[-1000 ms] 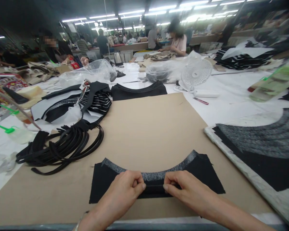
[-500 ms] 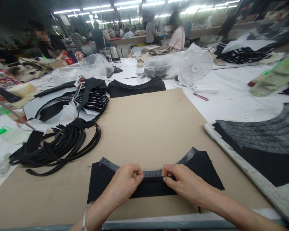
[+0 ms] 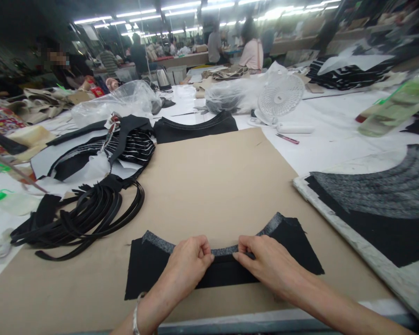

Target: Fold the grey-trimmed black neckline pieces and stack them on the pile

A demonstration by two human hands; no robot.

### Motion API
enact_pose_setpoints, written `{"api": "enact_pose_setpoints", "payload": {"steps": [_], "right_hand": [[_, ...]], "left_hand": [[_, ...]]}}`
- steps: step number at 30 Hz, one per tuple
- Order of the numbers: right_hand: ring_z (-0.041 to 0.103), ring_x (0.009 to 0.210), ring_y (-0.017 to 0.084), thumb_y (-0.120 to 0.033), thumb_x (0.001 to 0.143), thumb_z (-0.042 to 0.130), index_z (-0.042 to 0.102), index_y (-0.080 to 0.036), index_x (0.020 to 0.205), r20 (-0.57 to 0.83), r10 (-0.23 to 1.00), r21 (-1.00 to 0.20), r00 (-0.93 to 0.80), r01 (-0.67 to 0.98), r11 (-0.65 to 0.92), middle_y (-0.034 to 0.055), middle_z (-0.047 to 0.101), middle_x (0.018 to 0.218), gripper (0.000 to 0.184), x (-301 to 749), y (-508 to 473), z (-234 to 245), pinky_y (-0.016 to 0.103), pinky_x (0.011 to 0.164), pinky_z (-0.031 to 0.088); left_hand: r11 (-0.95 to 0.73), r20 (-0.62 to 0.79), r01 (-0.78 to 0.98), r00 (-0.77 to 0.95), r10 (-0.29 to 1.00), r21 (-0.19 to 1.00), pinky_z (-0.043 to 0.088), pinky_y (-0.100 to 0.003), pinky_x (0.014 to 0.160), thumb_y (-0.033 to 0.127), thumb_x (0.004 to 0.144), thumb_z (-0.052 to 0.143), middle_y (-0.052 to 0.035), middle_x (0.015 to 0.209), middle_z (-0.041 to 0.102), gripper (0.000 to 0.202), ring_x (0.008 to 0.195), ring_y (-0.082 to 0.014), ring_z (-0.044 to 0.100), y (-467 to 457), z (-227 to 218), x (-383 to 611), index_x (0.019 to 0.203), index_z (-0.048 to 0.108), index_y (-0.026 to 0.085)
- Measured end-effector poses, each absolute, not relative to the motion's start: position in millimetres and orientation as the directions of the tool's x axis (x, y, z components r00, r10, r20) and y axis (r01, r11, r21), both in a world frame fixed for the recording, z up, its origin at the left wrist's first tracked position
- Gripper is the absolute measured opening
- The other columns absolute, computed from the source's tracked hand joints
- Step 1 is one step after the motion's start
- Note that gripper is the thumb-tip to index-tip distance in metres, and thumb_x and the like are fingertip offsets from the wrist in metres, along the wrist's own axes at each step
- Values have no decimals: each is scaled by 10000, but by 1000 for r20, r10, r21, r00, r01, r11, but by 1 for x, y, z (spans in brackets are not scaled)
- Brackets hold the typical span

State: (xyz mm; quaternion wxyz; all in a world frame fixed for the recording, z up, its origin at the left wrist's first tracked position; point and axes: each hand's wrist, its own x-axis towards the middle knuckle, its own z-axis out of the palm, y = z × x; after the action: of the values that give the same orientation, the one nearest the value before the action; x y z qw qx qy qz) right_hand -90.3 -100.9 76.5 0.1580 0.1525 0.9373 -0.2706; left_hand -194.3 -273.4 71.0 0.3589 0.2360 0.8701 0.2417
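A black fabric panel (image 3: 226,274) with a concave curved upper edge lies flat near the table's front. Along that curve runs a speckled grey band (image 3: 160,243), with a narrow black strip (image 3: 223,258) lying just below it at the middle. My left hand (image 3: 192,260) is closed, thumb and fingertips pinching at the strip left of centre. On the other side my right hand (image 3: 265,258) pinches the strip right of centre. A short gap separates the two sets of fingertips. What lies under the fingers is hidden.
Beige board (image 3: 209,186) covers the worktop. Coiled black strips (image 3: 91,218) lie left, a board with speckled grey-black pieces (image 3: 370,200) right. Farther back are another curved black piece (image 3: 195,128), a small white fan (image 3: 281,97), a cutter (image 3: 288,138) and a bottle (image 3: 391,111). People sit beyond.
My left hand has shifted slightly right along the curve, closer to my right hand. My right thumb has moved slightly up and left. The whole view has drifted a little.
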Motion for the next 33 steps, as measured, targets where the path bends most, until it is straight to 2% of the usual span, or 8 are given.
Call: {"api": "enact_pose_setpoints", "payload": {"steps": [7,33], "right_hand": [[582,647,165,-238,854,515,616,-198,714,-377,212,-448,-902,377,810,24,649,666,177,-93,-101,78,265,565,235],[578,627,157,-208,846,502,601,-191,686,-363,202,-443,-910,359,821,27,646,651,188,-94,-103,76,265,552,218]], "left_hand": [[800,-496,275,-665,558,533,275,-235,543,190,747,537,39,574,577,50,576,-130,535,-266,73,-192,705,558,207],[817,-487,286,-687,539,502,271,-242,556,192,747,549,40,607,578,48,612,-132,530,-266,65,-191,707,568,209]]}}
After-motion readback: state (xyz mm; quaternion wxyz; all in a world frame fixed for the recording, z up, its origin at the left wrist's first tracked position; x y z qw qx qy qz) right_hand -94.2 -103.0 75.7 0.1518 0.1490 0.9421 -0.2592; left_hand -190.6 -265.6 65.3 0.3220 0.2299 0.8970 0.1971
